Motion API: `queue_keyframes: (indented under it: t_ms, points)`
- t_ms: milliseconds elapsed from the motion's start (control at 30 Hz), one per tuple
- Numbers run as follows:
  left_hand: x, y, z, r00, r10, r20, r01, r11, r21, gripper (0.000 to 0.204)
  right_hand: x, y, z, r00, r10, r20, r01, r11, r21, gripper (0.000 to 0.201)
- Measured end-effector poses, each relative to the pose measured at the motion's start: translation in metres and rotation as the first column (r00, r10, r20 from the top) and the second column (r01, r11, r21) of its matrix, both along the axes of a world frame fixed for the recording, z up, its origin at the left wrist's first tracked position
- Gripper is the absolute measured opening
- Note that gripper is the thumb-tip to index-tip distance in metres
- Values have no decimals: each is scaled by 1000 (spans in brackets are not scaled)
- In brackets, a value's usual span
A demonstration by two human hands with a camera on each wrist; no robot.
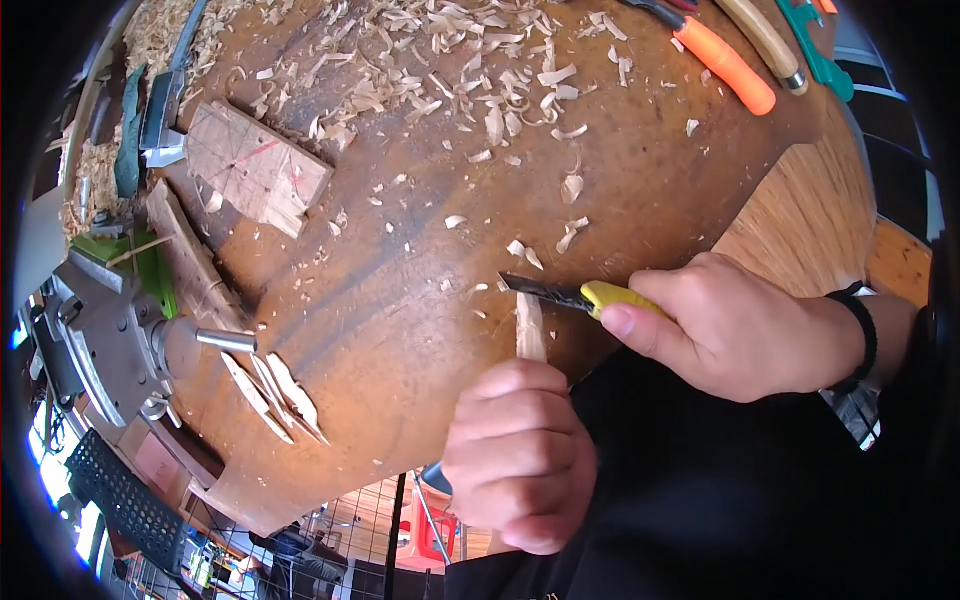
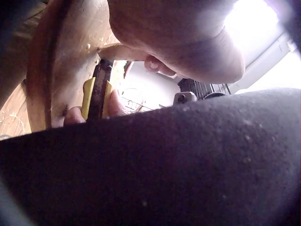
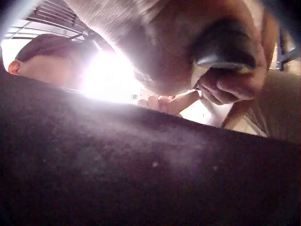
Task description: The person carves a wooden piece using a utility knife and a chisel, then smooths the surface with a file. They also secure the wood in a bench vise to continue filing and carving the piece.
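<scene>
In the head view my left hand (image 1: 520,450) grips a pale, whittled wooden stick (image 1: 531,335), its upper end poking out above the fist. My right hand (image 1: 730,325) holds a yellow utility knife (image 1: 606,296), thumb along the handle. The dark blade (image 1: 545,290) lies across the stick near its tip. From the left wrist, the knife (image 2: 97,92) shows close to the stick (image 2: 123,52), with fingertips on both sides of the handle. In the right wrist view the stick (image 3: 186,102) appears below the right hand (image 3: 188,42); a dark sleeve hides much of both wrist views.
Wood shavings (image 1: 500,60) litter the worn table (image 1: 400,330). A marked board (image 1: 255,165) and a vise (image 1: 110,335) are at left, with thin slivers (image 1: 270,395) nearby. An orange-handled tool (image 1: 725,65) and a wooden-handled one (image 1: 765,40) lie at the upper right.
</scene>
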State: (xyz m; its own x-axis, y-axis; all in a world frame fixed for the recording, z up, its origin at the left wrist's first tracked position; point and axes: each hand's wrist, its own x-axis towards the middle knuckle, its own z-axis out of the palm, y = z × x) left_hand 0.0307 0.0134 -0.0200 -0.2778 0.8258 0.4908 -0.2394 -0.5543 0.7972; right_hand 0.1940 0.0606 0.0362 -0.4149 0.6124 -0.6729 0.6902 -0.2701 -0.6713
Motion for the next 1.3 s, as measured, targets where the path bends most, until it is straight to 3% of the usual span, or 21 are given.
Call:
queue_keyframes:
  t_ms: [67,400,467,567,900,967,1033,1100,1300]
  points:
    - [-2,-1,0,992,28,121,-25,999,-25,56,1,-4,1,1000,-2,-19,3,1000,21,58]
    - [2,-5,0,995,52,83,-47,997,-62,54,0,-22,8,996,-63,-62,66,996,54,55]
    - [2,-4,0,968,131,213,-119,991,-67,54,-1,-22,5,997,-56,-57,60,996,72,55]
    - [0,-3,3,951,146,272,-119,987,-112,54,-6,-22,3,998,-49,-47,53,995,89,54]
    - [5,-7,5,963,145,227,-113,983,-147,54,-23,-23,1,993,-113,22,110,988,111,54]
    - [10,-4,5,904,230,361,-189,971,-146,55,-25,-25,-2,991,-137,-2,136,984,117,55]
    - [12,-3,6,917,210,339,-177,976,-123,55,-24,-29,-3,989,-147,-5,146,980,132,56]
    - [12,-4,3,974,169,154,-156,984,-91,54,-21,-31,-2,986,-164,-30,167,978,125,57]
    - [13,2,6,948,213,238,-188,974,-123,51,-17,-32,3,989,-146,-16,146,988,55,53]
